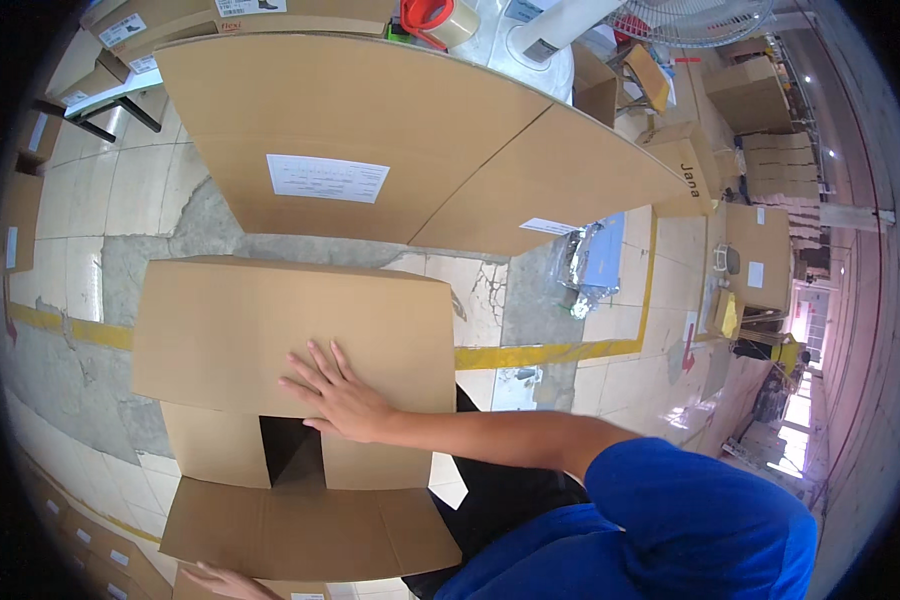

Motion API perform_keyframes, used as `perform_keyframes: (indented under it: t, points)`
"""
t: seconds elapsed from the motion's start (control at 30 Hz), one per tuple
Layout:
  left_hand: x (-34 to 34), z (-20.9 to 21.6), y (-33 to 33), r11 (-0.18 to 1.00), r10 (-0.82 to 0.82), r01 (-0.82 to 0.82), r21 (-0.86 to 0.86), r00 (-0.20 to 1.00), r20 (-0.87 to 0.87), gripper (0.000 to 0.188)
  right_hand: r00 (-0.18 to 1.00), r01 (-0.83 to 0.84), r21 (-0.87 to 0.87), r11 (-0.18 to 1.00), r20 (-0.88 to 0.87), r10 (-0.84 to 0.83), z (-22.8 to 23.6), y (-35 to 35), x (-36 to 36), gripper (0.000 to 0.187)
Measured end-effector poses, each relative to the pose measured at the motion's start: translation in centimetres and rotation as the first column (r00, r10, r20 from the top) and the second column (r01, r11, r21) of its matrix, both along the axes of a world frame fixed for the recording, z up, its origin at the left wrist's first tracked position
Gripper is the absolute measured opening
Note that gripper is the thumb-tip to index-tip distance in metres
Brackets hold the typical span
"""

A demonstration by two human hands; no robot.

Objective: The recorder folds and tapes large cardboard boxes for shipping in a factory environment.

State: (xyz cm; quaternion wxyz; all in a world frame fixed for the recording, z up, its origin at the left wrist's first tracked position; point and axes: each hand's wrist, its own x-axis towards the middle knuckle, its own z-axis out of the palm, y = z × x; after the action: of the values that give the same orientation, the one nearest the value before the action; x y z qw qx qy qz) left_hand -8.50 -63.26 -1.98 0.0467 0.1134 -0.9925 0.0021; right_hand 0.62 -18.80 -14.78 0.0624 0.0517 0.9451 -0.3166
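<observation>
L rim: stacked brown ctns (20, 225), matte, white labels. Floor = pale glossy tile (130, 190) w/ rough grey patches, yellow stripe (545, 356) across.

L hand (228, 582): bottom edge, partly cut off, fingers straight & together, pointing L, just by the near flap's outer edge. Thumb hidden, so can't tell if it's gripping or touching.

Open carton (290, 300): center-L, right in front of the person, plain brown corrugated, smooth matte. Far flap (210, 340) is a wide flat rectangle lying over the far part of the top. L side flap (210, 445) & R side flap (380, 460) folded in, dark rectangular gap (290, 450) btwn them. Near flap (280, 530) swung outward, darker, vert crease toward R.

R hand (350, 402): palm down across far flap's near edge, fingers spread wide, thumb out by the gap. Pressed flat, nothing held. Bare forearm runs R to blue cloth sleeve (710, 510), soft folds.

Beyond carton: big stiff cardboard panel (320, 110), diag seam, white paper label. Top ctr: red tape dispenser (428, 18). R of panel: flat blue item (602, 255) w/ crinkly clear plastic. Top R: wire-cage fan (690, 18). Far R: layered cardboard stack (778, 165).
</observation>
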Motion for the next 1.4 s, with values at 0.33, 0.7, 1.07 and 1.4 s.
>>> perform_keyframes:
  t: [0.33,0.7,1.07,1.4]
  points:
    - [-9.3,-14.4,11.0,0.900,-0.266,0.347,0.264,0.916,-0.299,0.077,0.996,-0.089,-0.009,0.996,0.031,0.089,-4.0,-0.9,-0.1,0.062]
    - [-10.7,-23.3,25.5,0.914,-0.395,0.402,0.057,0.912,-0.107,0.074,0.704,0.683,0.516,0.517,-0.655,-0.275,12.4,42.5,-15.3,0.021]
    - [-10.4,-25.3,24.0,0.926,-0.371,0.375,0.051,0.926,-0.061,0.075,0.942,-0.186,0.928,0.321,0.262,-0.210,12.0,46.7,-23.7,0.046]
    - [-10.6,-26.0,22.9,0.920,-0.385,0.390,0.032,0.918,-0.099,0.075,0.954,0.121,0.847,0.518,0.045,-0.296,15.7,48.7,-20.5,0.026]
